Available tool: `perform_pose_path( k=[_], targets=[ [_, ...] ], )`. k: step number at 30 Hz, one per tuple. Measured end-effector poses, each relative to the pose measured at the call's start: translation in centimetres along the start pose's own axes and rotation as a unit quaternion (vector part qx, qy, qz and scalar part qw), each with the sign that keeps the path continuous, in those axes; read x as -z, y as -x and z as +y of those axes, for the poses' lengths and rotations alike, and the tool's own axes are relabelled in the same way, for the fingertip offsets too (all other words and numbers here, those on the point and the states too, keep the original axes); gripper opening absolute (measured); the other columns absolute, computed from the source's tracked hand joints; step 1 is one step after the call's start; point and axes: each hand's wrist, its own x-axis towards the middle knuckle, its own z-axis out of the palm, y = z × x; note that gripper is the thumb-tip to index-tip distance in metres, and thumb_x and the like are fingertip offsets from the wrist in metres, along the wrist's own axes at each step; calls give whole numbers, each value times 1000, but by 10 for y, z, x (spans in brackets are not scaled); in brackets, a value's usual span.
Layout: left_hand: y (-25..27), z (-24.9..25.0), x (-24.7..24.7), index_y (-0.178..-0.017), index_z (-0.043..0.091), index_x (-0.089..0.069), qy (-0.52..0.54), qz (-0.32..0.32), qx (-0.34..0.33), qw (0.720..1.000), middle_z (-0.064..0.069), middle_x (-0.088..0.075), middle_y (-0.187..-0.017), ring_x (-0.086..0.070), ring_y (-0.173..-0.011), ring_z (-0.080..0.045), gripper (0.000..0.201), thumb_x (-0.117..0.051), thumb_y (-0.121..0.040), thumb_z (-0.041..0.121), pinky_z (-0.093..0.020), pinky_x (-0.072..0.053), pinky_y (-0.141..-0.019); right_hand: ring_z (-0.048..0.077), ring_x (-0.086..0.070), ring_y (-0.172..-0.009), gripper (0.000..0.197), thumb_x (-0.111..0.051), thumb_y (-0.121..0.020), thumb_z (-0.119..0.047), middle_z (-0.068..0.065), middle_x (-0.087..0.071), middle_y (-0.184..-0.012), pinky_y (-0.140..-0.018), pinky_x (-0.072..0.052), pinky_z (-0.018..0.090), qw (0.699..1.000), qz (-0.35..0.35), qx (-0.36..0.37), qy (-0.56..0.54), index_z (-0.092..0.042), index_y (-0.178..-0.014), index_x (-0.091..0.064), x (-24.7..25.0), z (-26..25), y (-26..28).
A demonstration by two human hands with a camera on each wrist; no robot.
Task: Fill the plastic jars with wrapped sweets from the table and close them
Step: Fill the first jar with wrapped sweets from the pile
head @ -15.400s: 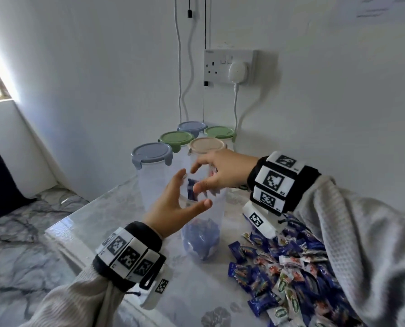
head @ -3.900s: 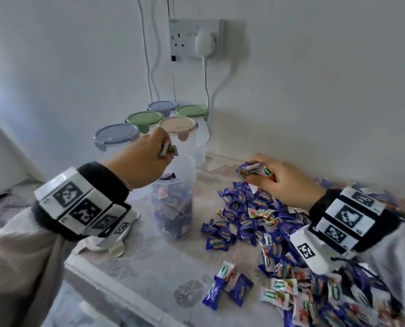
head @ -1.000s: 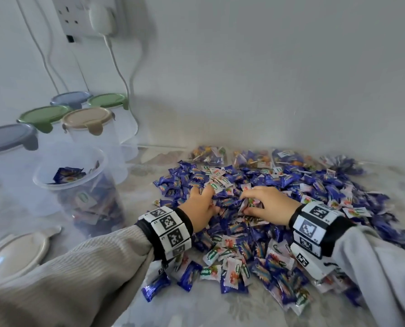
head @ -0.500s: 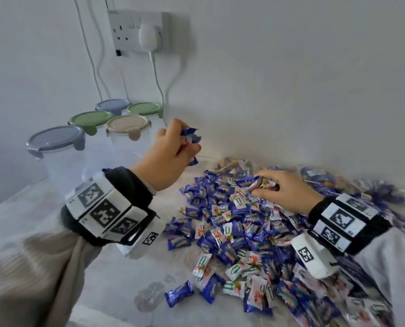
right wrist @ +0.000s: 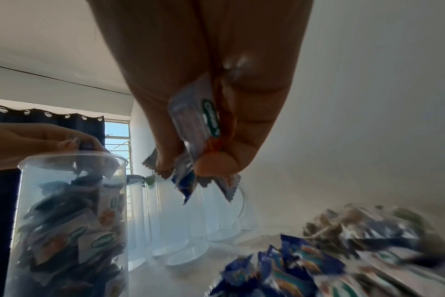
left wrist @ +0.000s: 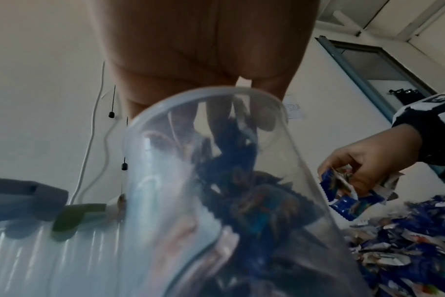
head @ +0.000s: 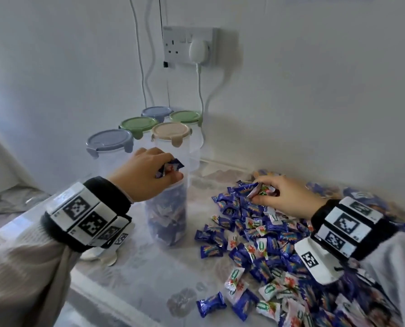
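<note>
An open clear plastic jar (head: 167,215) stands on the table, more than half full of wrapped sweets. My left hand (head: 149,175) hovers over its mouth and pinches several blue and white sweets (head: 169,169). The jar (left wrist: 216,201) fills the left wrist view, my fingers just above its rim. My right hand (head: 281,197) hangs over the far edge of the sweet pile (head: 267,244) and grips a small bunch of sweets (head: 258,191). In the right wrist view those sweets (right wrist: 198,144) hang from my fingers, with the jar (right wrist: 71,221) at the left.
Several closed empty jars with grey-blue, green and beige lids (head: 170,133) stand behind the open one by the wall. A loose lid (head: 102,254) lies partly hidden under my left wrist. A wall socket with plug and cables (head: 189,48) is above. The table's front edge (head: 97,293) runs close below.
My left hand has carried its sweets left and down to the open jar's mouth. My right hand has lifted a bunch of sweets off the pile. The view has swung left.
</note>
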Motion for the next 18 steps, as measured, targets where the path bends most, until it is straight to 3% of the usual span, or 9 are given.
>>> perform_pose_path(
  k=[3,6,8,11,13,14,16,18],
  targets=[
    [4,-6,-2,-102,29,-62,29,15,9,999,5,-60,-109,-45,-110,-21,71,-24,-65,76,-25,-26,-91,-2,-55,-92,15,-70,-84,-26,-18,-62,-97,-78,-39,10,999,0,35,-23,-24,-98,-69,4,-15,-12],
    [10,-8,-2,-121,31,-52,66,18,45,997,2,-52,-129,-34,-124,-19,73,-41,-71,82,-26,-25,-95,-8,-55,-86,9,-71,-84,-26,-18,-64,-92,-71,-37,0,997,1,69,-20,-33,-88,-67,13,-38,-25],
    [16,-7,0,-133,29,-40,84,35,69,993,0,-43,-139,-29,-130,-19,84,-45,-67,80,-28,-26,-99,-7,-58,-86,13,-71,-82,-26,-17,-66,-91,-73,-41,5,995,8,96,-33,-37,-82,-65,18,-58,-35],
    [24,-12,-5,-143,24,-25,125,41,112,985,-2,-30,-148,-27,-135,-21,105,-56,-60,80,-35,-26,-109,11,-65,-88,12,-72,-81,-23,-7,-70,-94,-75,-50,26,990,12,128,-64,-32,-85,-66,20,-91,-53],
    [28,-18,-10,-145,23,-20,191,39,132,972,-2,-27,-149,-29,-135,-21,123,-57,-46,85,-38,-28,-111,10,-64,-91,18,-72,-82,-20,-9,-69,-95,-77,-51,26,985,-1,161,-59,-35,-86,-64,18,-113,-63],
    [30,-21,-13,-145,22,-18,222,36,137,965,-2,-27,-149,-29,-136,-20,133,-53,-36,90,-38,-28,-111,6,-63,-89,22,-72,-83,-19,-12,-68,-95,-77,-50,21,982,-9,180,-48,-38,-87,-62,15,-124,-68],
    [33,-25,-19,-146,21,-16,264,30,141,954,1,-27,-149,-29,-136,-15,146,-45,-26,98,-33,-28,-111,-7,-58,-79,24,-71,-84,-18,-21,-61,-88,-70,-44,7,977,-28,208,-23,-37,-96,-64,8,-143,-78],
    [34,-27,-23,-144,23,-19,309,35,133,941,11,-32,-144,-33,-130,-5,144,-45,-25,98,-19,-29,-104,-2,-58,-71,22,-72,-83,-18,-20,-57,-83,-59,-50,12,976,-51,213,3,-24,-104,-67,-1,-158,-85]
  ],
)
